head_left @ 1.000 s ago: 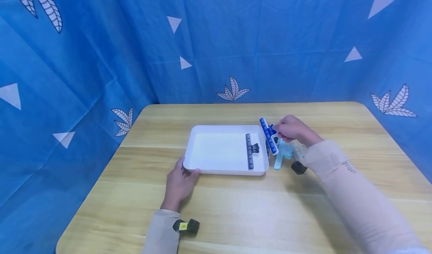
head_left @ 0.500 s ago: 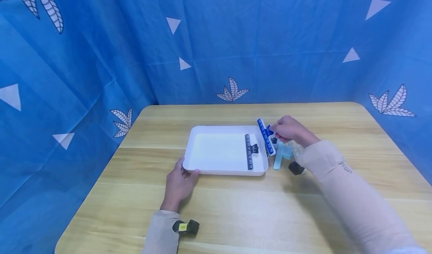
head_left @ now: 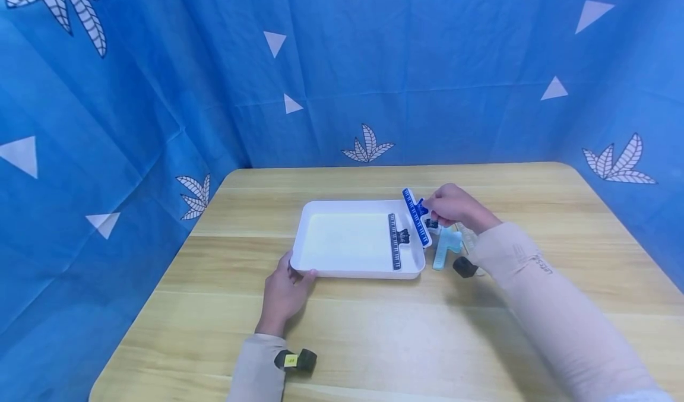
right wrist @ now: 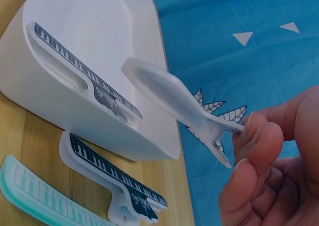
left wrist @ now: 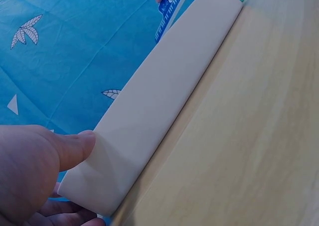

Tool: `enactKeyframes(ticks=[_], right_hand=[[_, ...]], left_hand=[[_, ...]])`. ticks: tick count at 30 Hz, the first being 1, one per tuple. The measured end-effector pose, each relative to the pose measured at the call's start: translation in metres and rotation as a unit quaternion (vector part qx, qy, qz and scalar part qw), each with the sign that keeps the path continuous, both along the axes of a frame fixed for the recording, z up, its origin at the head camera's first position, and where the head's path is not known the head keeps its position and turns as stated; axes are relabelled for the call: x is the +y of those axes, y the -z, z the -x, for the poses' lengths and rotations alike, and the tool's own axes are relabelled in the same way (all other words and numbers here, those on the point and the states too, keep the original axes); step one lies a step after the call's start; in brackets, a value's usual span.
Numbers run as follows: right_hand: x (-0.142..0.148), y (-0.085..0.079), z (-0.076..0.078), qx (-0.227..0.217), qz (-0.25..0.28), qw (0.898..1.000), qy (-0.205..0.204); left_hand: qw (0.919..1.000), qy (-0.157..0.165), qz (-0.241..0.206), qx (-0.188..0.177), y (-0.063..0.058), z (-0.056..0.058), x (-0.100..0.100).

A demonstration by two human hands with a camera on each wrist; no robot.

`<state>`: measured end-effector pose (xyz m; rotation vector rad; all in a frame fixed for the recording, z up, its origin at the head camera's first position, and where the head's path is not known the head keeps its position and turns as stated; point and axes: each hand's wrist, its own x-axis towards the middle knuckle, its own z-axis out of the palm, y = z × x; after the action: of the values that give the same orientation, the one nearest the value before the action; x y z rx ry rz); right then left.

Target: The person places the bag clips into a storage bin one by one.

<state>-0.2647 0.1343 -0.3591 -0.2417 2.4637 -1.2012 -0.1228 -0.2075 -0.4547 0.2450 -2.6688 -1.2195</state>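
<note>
My right hand (head_left: 453, 205) pinches the handle end of a blue and white clip (head_left: 417, 218) printed with piano keys, holding it above the right rim of a white tray (head_left: 342, 271). In the right wrist view this clip (right wrist: 164, 89) appears edge-on between thumb and fingers. My left hand (head_left: 284, 292) grips the tray's front left corner, the thumb (left wrist: 79, 148) on its outer wall and the other fingers partly hidden beneath. Inside the tray, near its right end, lies a black and white piano-key clip (head_left: 395, 241).
Right of the tray on the wooden table lie another black and white clip (right wrist: 114, 173), a mint clip (head_left: 442, 250) and a clear item (head_left: 469, 239) partly hidden by the right sleeve. A blue patterned cloth (head_left: 342, 63) hangs behind the table.
My right hand has moved slightly left, carrying the blue clip from beside the tray to over its right rim. The left hand stays on the tray corner.
</note>
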Motion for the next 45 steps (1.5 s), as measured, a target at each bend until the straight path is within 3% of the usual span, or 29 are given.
enactKeyframes(ticks=[22,34,45], right_hand=[[-0.005,0.002,0.000,-0.010,-0.015,1.000,-0.002],[-0.010,0.005,-0.001,-0.026,0.009,1.000,0.001],[-0.016,0.007,-0.004,-0.020,0.009,1.000,0.003]], left_hand=[[1.0000,-0.001,-0.001,-0.001,-0.002,-0.004,0.002],[0.9999,0.001,-0.010,0.012,0.001,-0.006,0.002],[1.0000,0.002,-0.007,0.000,-0.001,-0.007,0.002]])
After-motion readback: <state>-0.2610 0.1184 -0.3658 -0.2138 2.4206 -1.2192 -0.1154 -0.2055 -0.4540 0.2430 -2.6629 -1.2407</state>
